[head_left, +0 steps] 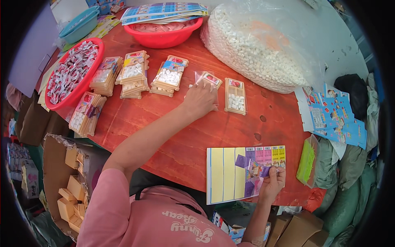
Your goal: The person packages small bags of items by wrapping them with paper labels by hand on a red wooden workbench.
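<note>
My left hand [201, 99] reaches out over the red table [197, 140] and rests on a small clear packet with a picture card [210, 78]. Just right of it lies a flat beige tray of small white pieces [235, 96]. My right hand [272, 181] is near the table's front edge, pinching a small purple sticker [265, 171] at a yellow sheet of stickers [242, 173]. Only the sheet's right part holds coloured stickers; its left strips are bare yellow.
Stacks of filled trays [133, 74] stand left of my left hand. A red basin of wrapped sweets [72, 72] sits far left, a red bowl [162, 37] at the back, a large clear bag of white pieces [259, 49] back right. Blue printed sheets [335, 119] lie right.
</note>
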